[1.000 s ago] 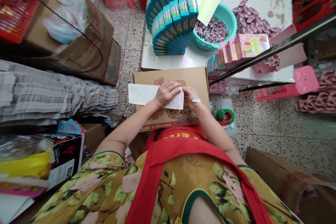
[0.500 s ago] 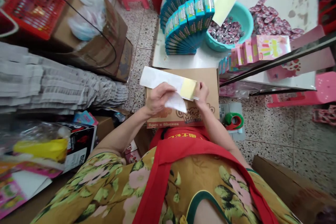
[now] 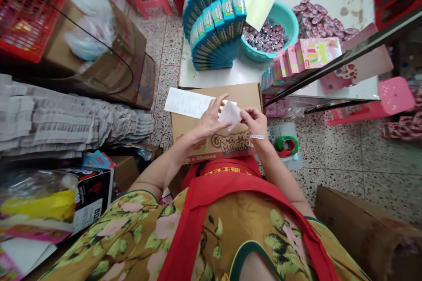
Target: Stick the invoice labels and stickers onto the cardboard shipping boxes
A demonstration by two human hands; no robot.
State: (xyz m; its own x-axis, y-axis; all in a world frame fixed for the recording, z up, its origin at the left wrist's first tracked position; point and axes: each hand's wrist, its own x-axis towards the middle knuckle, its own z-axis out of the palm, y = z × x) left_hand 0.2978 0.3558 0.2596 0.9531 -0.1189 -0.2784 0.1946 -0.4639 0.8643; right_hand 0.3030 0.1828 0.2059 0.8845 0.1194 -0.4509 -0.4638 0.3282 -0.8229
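Observation:
A brown cardboard carton [image 3: 244, 96] printed "Caramel Macro" rests on my lap. A long white printed label sheet [image 3: 186, 102] hangs over its left top edge. My left hand [image 3: 211, 118] presses on the sheet, fingers partly spread, thumb and forefinger gripping its right end. My right hand [image 3: 255, 119] pinches a small white peeled piece [image 3: 230, 114] of the label between thumb and fingers, just right of my left hand.
Behind the carton a white table [image 3: 214, 77] bears stacked teal boxes [image 3: 214, 22], a teal bowl [image 3: 290, 13] of wrapped sweets and pink boxes [image 3: 310, 55]. A green tape dispenser [image 3: 286, 145] lies on the floor right. Grey stacked trays [image 3: 66, 118] sit left, cartons [image 3: 108, 66] beyond.
The sheet, lifted half a second ago with its yellow backing showing, has come back down onto the carton. My right hand now holds a small white peeled piece.

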